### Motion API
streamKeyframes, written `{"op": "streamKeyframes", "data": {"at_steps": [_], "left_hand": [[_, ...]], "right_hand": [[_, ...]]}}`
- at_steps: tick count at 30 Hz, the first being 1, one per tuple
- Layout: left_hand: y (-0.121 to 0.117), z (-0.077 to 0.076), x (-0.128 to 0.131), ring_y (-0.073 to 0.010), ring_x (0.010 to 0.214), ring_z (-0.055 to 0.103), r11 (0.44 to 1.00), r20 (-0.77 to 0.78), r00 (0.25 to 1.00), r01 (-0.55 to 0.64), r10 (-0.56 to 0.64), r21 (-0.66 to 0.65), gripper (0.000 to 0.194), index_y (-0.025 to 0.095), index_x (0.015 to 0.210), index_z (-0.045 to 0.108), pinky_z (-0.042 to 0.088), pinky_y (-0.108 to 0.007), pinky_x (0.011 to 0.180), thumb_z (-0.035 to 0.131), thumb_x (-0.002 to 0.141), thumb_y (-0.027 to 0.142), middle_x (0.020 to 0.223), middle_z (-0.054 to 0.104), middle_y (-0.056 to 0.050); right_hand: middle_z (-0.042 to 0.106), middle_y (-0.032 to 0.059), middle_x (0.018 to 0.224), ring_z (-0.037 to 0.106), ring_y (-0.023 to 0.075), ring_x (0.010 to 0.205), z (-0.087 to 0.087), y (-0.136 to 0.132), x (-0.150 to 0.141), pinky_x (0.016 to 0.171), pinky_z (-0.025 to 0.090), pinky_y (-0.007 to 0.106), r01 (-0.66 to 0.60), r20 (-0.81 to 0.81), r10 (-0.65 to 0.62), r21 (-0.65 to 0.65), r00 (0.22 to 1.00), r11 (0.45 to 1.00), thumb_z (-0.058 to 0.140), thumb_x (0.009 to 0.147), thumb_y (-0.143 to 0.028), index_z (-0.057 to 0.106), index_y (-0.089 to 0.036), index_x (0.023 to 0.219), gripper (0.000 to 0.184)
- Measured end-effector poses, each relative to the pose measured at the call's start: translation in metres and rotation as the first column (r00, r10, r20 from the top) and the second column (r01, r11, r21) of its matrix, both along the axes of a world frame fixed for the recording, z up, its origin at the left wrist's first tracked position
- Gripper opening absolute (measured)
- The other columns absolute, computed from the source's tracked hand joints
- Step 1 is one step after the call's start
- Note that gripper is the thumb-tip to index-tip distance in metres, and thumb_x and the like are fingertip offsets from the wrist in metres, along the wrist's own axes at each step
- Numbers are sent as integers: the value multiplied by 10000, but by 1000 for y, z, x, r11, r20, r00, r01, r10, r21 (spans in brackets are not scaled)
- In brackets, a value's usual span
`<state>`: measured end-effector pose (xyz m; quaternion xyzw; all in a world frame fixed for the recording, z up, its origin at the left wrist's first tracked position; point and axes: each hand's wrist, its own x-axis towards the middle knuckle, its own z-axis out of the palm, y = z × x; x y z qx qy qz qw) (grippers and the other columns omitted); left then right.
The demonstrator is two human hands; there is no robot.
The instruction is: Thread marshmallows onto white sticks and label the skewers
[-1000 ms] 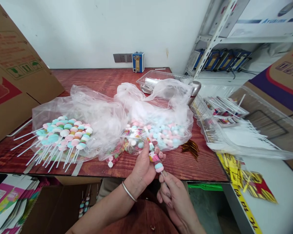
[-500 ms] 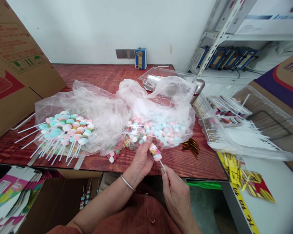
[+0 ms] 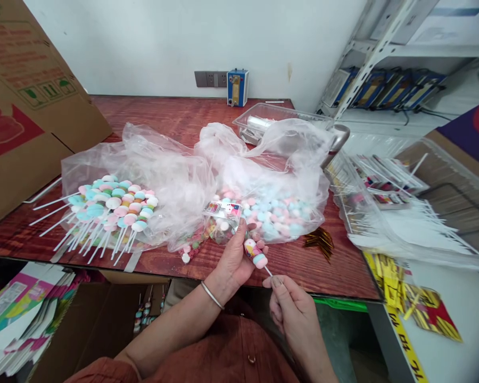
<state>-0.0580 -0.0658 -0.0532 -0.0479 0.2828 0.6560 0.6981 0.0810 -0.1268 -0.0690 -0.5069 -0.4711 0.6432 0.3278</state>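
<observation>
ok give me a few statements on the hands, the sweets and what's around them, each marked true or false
1. The left hand holds a sweet. True.
2. The right hand pinches the white stick that comes out of the sweet. True.
3. The bracelet is on the right wrist. False: the bracelet is on the left wrist.
4. The pile of sweets on sticks lies to the right of the bag of loose sweets. False: the pile is to its left.
5. A blue box stands near the wall socket. True.
6. The gold strips lie on top of the blue box. False: they lie on the table.
</observation>
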Motion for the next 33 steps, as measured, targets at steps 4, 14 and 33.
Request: {"op": "streamKeyframes", "data": {"at_steps": [4,14,33], "left_hand": [[-5,-1,11,-90,513,567,998,-48,998,50,-51,-34,363,149,939,592,492,-203,499,740,799,449,638,567,37],[2,-1,0,-112,609,618,997,-188,979,-79,78,4,323,143,857,602,496,-213,525,845,698,283,706,614,12],[-1,11,-1,-70,607,557,980,140,990,-12,-16,197,259,154,1041,638,542,-239,675,748,814,213,719,547,43]], "right_hand": [[400,-77,488,339,91,410,8,8,-14,401,277,202,20,64,-26,89,998,996,449,957,-497,635,-168,882,385],[677,28,740,611,159,612,1,8,-4,603,401,248,-213,548,-253,647,797,732,379,1009,-345,639,-194,893,322],[319,-130,427,222,42,330,17,1,-3,413,328,198,38,-276,-85,-175,957,984,546,920,-545,587,-185,793,384]]}}
